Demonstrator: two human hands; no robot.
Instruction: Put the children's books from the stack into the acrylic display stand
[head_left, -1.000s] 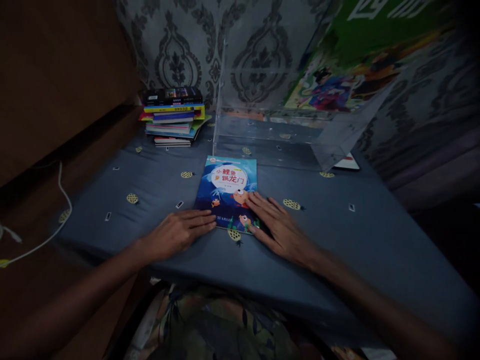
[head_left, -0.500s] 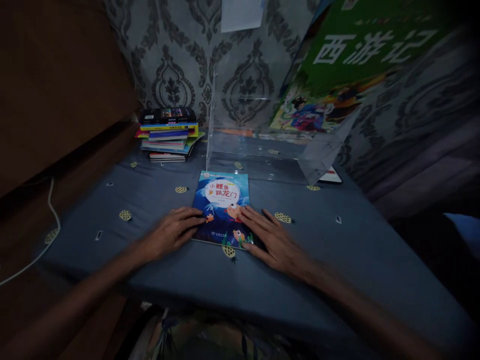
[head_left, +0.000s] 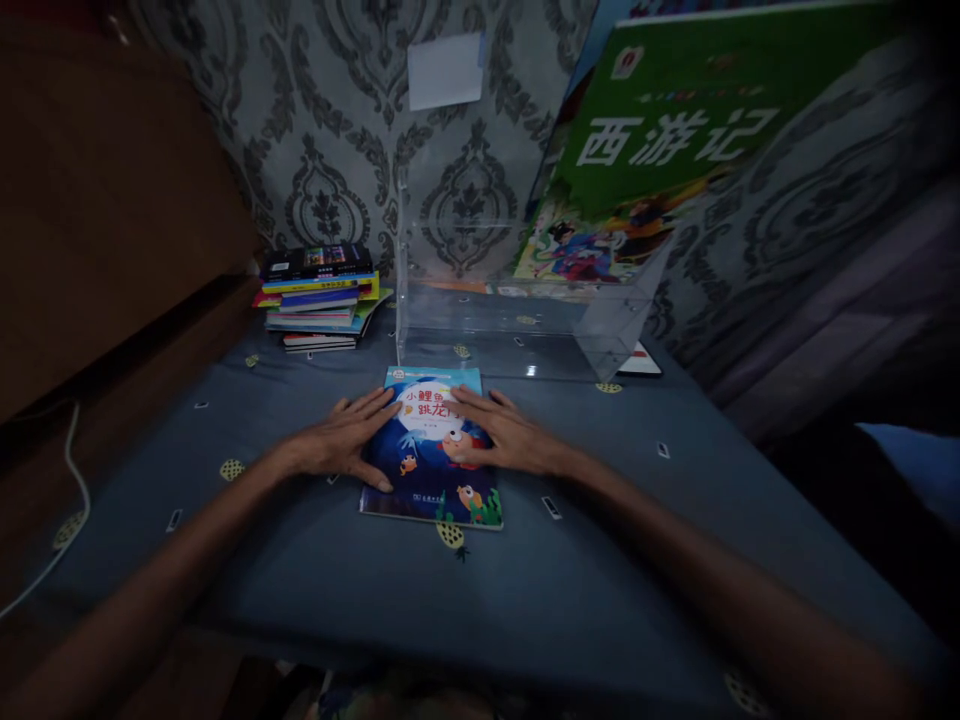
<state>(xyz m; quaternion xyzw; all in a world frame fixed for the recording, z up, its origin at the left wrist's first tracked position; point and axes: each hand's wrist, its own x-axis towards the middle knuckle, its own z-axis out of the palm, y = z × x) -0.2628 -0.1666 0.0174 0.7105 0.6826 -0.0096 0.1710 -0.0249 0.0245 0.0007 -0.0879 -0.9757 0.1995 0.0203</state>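
Note:
A thin blue picture book (head_left: 427,487) with cartoon fish and red Chinese characters on its cover lies closed on the cloth-covered table. My left hand (head_left: 346,436) rests on the book's left edge, fingers spread, thumb toward the lower left of the cover. Across the upper right of the cover lies my right hand (head_left: 504,428), its fingers stretched out and hiding part of the title. Neither hand grips anything; both touch the book from above.
Behind the book stands a clear acrylic stand (head_left: 480,330) with a large green book (head_left: 637,150) leaning in it. A stack of books (head_left: 319,300) sits at the back left. A white cable (head_left: 79,480) hangs along the left side. Patterned wallpaper backs the table (head_left: 600,560).
My right hand has slid up the cover from its lower right edge toward the title. My left hand has shifted higher along the left edge, its fingers more spread. The camera view has tilted up slightly.

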